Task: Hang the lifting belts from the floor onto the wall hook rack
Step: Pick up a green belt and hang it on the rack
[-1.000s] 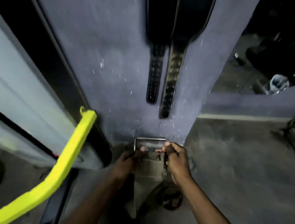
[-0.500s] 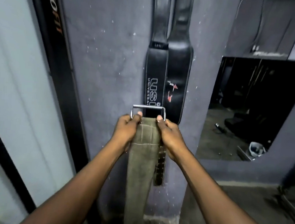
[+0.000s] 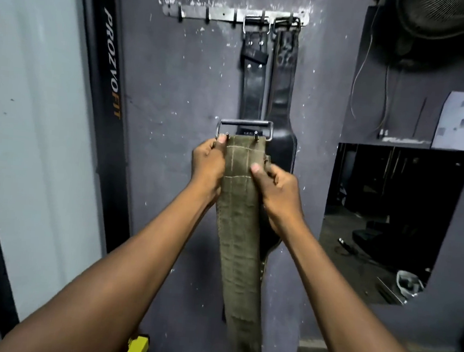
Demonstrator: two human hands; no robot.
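Lift phase, as I judge it: my left hand (image 3: 208, 164) and right hand (image 3: 275, 191) clamp the olive woven lifting belt (image 3: 237, 232) below its steel rectangular buckle (image 3: 244, 128), well under the metal wall hook rack (image 3: 232, 14); next, raise the buckle onto a free hook.

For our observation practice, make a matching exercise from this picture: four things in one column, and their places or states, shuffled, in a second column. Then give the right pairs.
Column one:
1. olive belt
2. hook rack
3. black belts
4. yellow bar

Column two:
A. screwed to the wall, left hooks bare
B. at the bottom edge, by the left forearm
C. gripped by left hand and right hand
D. hanging by their buckles from the right hooks

Pairs: 1-C, 2-A, 3-D, 4-B
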